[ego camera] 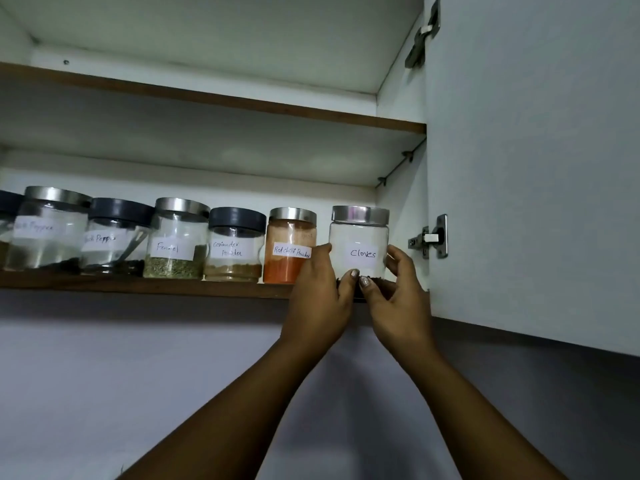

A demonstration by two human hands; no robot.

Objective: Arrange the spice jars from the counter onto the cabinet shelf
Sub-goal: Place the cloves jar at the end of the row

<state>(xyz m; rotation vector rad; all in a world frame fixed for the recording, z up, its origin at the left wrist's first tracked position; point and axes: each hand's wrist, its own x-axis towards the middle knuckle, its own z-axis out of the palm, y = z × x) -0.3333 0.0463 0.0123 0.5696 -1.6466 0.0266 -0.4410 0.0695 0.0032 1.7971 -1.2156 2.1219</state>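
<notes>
A clear glass jar labelled "Cloves" (360,240) with a steel lid stands at the right end of the lower cabinet shelf (145,285). My left hand (320,299) grips its left side and my right hand (394,299) holds its right side, both thumbs on the front near the base. To its left runs a row of labelled jars: red chilli powder (289,251), coriander powder (235,245), fennel (176,239), and two pepper jars (114,237) (46,230). A dark-lidded jar (5,216) is cut off at the left edge.
The open cabinet door (533,168) stands close on the right, with hinges (431,237) (424,32) beside the cloves jar. The upper shelf (221,98) hangs above the row of jars. A pale wall (121,375) lies below the cabinet.
</notes>
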